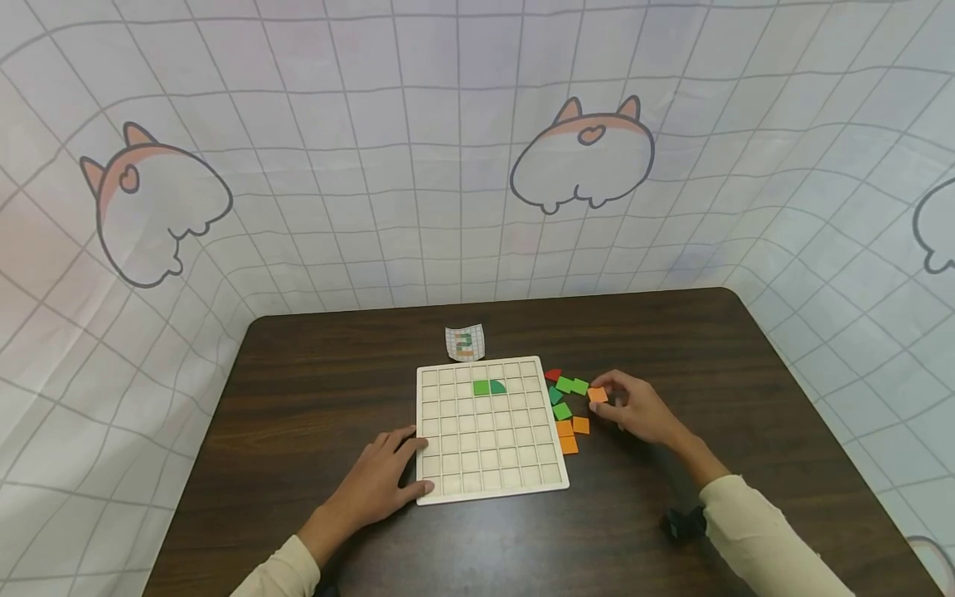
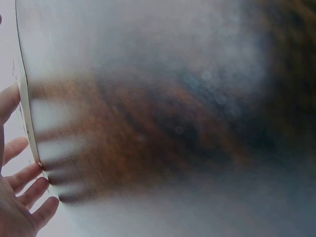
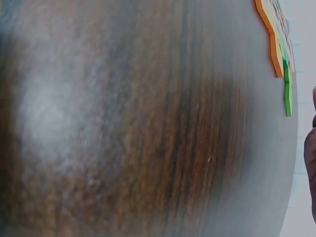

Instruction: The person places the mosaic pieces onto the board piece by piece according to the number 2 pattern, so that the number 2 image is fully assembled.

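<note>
A pale square board [image 1: 477,456] with a raised grid lies on the table; a green square tile [image 1: 481,387] and a darker green quarter-round tile [image 1: 498,387] sit side by side in its upper cells. My left hand [image 1: 376,479] rests at the board's left edge, thumb and fingertips touching it; the left wrist view shows these fingers [image 2: 30,192] spread along the rim. Right of the board, my right hand [image 1: 642,410] pinches an orange square tile [image 1: 598,395] between thumb and fingers. Only a sliver of that hand [image 3: 310,153] enters the right wrist view, its grip out of sight.
Along the board's right side lie loose tiles: a red one [image 1: 553,375], several green ones [image 1: 563,411] and several orange ones [image 1: 569,445]. A small paper [image 1: 465,342] with a coloured grid pattern lies behind the board. A black object [image 1: 682,525] is by the right sleeve.
</note>
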Demonstrator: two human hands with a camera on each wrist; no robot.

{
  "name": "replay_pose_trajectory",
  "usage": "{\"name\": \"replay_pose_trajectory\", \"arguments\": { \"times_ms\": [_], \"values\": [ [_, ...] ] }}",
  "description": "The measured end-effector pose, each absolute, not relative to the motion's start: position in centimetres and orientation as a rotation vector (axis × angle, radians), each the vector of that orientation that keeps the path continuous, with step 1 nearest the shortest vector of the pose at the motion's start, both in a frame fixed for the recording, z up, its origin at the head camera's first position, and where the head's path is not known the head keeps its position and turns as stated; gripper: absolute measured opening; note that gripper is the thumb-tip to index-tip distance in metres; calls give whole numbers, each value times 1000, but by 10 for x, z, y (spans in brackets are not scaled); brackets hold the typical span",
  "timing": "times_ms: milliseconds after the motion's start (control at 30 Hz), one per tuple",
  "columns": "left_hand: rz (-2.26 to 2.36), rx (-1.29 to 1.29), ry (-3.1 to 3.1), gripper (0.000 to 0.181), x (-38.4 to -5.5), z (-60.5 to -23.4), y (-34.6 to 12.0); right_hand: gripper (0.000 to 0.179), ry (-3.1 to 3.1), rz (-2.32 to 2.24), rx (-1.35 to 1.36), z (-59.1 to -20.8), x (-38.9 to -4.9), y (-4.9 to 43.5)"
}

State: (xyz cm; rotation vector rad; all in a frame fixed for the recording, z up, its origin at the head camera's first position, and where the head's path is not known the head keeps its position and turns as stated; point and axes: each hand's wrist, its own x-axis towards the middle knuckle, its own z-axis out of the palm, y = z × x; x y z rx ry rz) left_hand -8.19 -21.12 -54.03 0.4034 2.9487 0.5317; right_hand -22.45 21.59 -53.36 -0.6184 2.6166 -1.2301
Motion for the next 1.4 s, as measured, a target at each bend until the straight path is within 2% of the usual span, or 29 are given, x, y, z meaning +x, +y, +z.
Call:
{"name": "replay_pose_trajectory", "arguments": {
  "times_ms": [633, 1133, 1400],
  "values": [
    [540, 402, 2949, 66, -81, -541, -211, 40, 2527, -1298, -609, -537, -224, 202],
    [534, 410, 2957, 67, -82, -540, -211, 34, 2414, -1349, -744, -536, -231, 176],
    [535, 415, 2954, 67, -82, -540, -211, 33, 2417, -1339, -707, -535, -233, 164]
  ]
}}
